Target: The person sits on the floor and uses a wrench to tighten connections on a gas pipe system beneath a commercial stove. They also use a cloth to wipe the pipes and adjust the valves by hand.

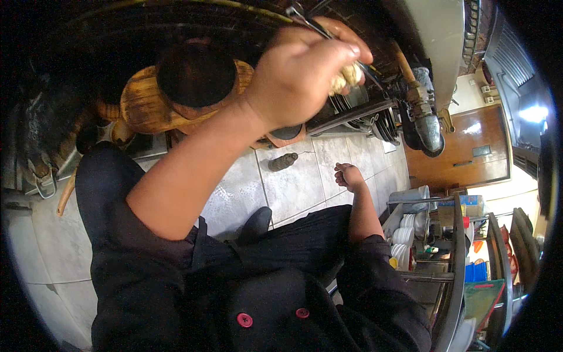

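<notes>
My left hand (299, 76) is raised at the upper middle, its fingers closed round a slim dark metal tool (315, 28). Both ends of the tool stick out past the hand; its exact kind is not clear. A pale, crumpled wad (347, 79) shows beneath the fingers of the same hand. Lower and to the right, my right hand (350, 177) hangs over the tiled floor with its fingers curled together. Anything inside them is too small to make out. Between my arms, a short brown ridged object (283, 162) lies on the floor.
Wooden boards (138, 100) with a round black pan (196, 75) are stacked at the upper left. A metal pipe fitting (427, 111) juts out at the upper right. On the right stands a metal rack (454, 258) with white dishes (402, 237). Beyond is a wooden door (463, 146).
</notes>
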{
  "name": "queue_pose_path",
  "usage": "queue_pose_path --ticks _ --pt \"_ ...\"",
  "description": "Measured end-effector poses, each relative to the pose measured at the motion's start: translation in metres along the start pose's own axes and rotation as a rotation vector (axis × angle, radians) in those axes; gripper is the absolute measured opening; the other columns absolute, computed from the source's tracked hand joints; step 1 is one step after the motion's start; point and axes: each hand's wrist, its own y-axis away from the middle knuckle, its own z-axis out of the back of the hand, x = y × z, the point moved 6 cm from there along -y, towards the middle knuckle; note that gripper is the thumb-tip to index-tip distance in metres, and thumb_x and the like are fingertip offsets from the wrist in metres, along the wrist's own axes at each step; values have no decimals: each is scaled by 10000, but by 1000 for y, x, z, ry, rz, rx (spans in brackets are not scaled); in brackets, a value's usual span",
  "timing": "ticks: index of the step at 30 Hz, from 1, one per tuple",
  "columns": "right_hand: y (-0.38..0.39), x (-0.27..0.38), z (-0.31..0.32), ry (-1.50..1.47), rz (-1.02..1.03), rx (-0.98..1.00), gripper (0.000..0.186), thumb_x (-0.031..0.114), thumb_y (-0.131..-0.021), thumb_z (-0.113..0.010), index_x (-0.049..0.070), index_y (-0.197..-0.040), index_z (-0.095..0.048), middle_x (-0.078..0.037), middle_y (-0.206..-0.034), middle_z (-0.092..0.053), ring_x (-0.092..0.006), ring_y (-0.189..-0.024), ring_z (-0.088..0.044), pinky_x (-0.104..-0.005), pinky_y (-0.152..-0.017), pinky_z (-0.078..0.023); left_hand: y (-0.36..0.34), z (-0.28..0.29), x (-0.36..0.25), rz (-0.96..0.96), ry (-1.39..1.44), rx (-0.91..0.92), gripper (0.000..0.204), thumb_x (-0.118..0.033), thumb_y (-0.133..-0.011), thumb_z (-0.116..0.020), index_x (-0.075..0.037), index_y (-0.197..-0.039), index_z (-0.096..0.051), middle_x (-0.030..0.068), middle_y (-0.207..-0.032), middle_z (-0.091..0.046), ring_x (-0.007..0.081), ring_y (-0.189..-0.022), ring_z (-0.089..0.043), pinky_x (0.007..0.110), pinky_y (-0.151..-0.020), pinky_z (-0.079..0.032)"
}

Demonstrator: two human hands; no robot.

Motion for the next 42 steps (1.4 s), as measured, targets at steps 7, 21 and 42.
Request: queue_pose_path --ticks 7,21,42 --pt "8 -4 6 8 -8 -39 242 276 -901 -548 35 -878 -556 -44 -637 -527 -158 -505 -508 -289 -453 -406 -13 10 21 152 122 83 301 -207 -921 -432 35 -1006 -588 176 -929 -638 239 -770 -648 313 -647 -521" --pt "13 1 -1 50 -12 -28 245 267 -904 -540 25 -875 -563 -60 -642 -545 -161 -512 -517 -290 -450 -421 -33 9 41 329 189 80 358 -271 -919 -434 43 -1009 -581 187 -826 -642 224 -695 -618 283 -616 -502" --pt "-9 27 11 110 175 -66 316 280 -872 -539 -29 -895 -602 -115 -714 -612 -196 -537 -585 -331 -481 -480 -9 12 26 190 207 -138 287 -250 -883 -519 10 -984 -586 121 -899 -626 228 -670 -630 339 -555 -517"
